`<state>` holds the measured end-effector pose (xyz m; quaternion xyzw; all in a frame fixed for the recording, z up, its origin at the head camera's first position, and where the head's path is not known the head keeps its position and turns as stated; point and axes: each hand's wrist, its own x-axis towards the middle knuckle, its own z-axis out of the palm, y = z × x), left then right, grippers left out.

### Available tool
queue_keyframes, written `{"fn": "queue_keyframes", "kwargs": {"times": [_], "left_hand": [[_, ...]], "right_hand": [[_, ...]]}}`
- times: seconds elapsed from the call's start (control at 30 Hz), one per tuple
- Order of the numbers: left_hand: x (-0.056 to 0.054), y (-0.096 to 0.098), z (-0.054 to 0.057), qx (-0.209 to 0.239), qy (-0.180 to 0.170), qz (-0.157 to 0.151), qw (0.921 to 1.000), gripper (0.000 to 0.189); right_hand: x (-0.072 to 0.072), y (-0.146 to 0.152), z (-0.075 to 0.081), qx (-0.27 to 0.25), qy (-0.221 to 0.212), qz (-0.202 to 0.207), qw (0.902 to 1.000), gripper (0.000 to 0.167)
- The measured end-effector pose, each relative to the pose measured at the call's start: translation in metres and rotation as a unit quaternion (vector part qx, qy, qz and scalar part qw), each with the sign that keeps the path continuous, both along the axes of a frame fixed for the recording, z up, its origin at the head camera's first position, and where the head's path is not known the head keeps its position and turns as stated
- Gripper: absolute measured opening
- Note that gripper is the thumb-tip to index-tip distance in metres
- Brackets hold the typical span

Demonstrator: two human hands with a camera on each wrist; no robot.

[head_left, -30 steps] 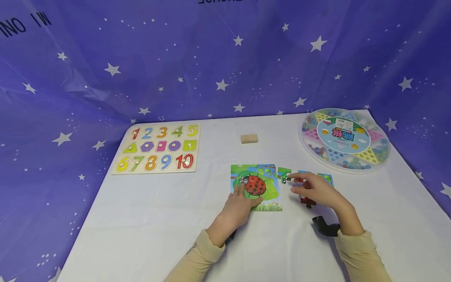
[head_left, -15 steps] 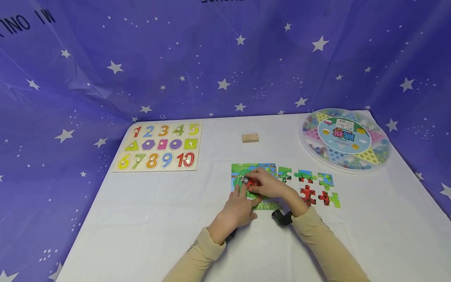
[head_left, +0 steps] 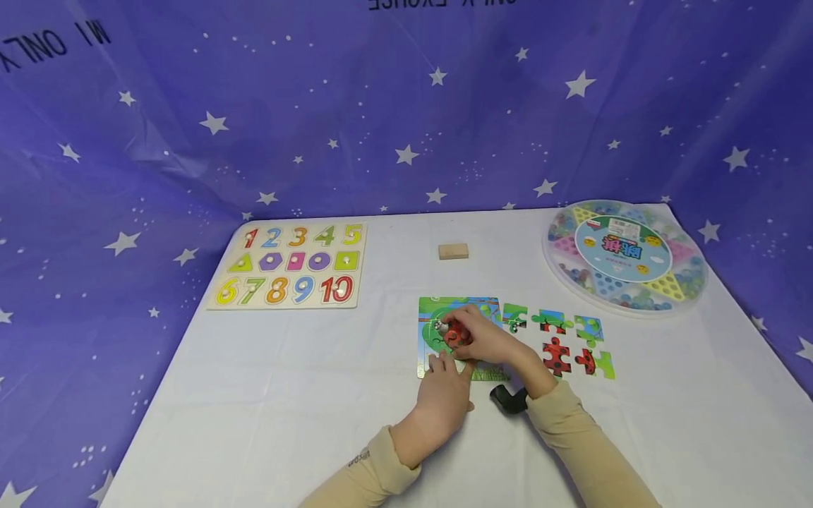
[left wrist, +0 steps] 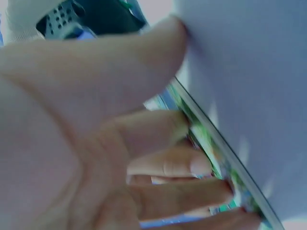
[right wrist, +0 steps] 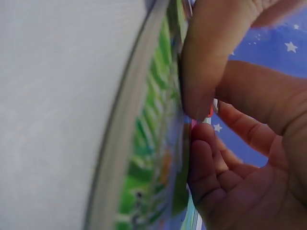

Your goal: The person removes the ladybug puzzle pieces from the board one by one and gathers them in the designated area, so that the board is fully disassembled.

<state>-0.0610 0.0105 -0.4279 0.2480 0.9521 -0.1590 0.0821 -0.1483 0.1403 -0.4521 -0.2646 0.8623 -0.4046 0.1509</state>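
A square ladybug puzzle board (head_left: 426, 310) lies flat near the table's middle. My left hand (head_left: 440, 398) rests at its near edge, fingers extended onto the picture; the left wrist view shows them along the board's side. My right hand (head_left: 494, 344) is over the ladybug, thumb and fingertips brought together at what looks like a red puzzle piece (head_left: 455, 334), mostly hidden by the fingers. Several loose puzzle pieces stand apart to the right, among them a red spotted piece (head_left: 556, 355) and a piece with the ladybug's head (head_left: 515, 317).
A number-and-shape peg board (head_left: 287, 266) lies at the back left, with a small wooden block (head_left: 454, 251) at the back middle. The round marble game case (head_left: 625, 257) sits back right. A starry purple cloth (head_left: 356, 106) hangs behind the white table (head_left: 298, 367).
My right hand has moved left from the loose pieces onto the ladybug board. My left hand has slid back toward the near edge, uncovering part of the picture.
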Motion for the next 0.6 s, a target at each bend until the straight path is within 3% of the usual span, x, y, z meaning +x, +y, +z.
{"fn": "queue_keyframes", "kwargs": {"times": [0.2, 0.33, 0.6], "left_hand": [[0.0034, 0.0039, 0.0018, -0.033, -0.004, 0.015, 0.9993, 0.066], [0.0038, 0.0040, 0.0026, -0.035, -0.007, 0.010, 0.9993, 0.064], [-0.0051, -0.0049, 0.0088, 0.044, -0.049, -0.003, 0.9978, 0.063]], "right_hand": [[-0.0006, -0.0025, -0.0027, -0.034, -0.004, 0.013, 0.9993, 0.044], [-0.0005, -0.0052, -0.0012, -0.023, -0.003, 0.003, 0.9997, 0.044], [-0.0018, -0.0050, -0.0021, 0.000, 0.001, -0.013, 0.9999, 0.041]]}}
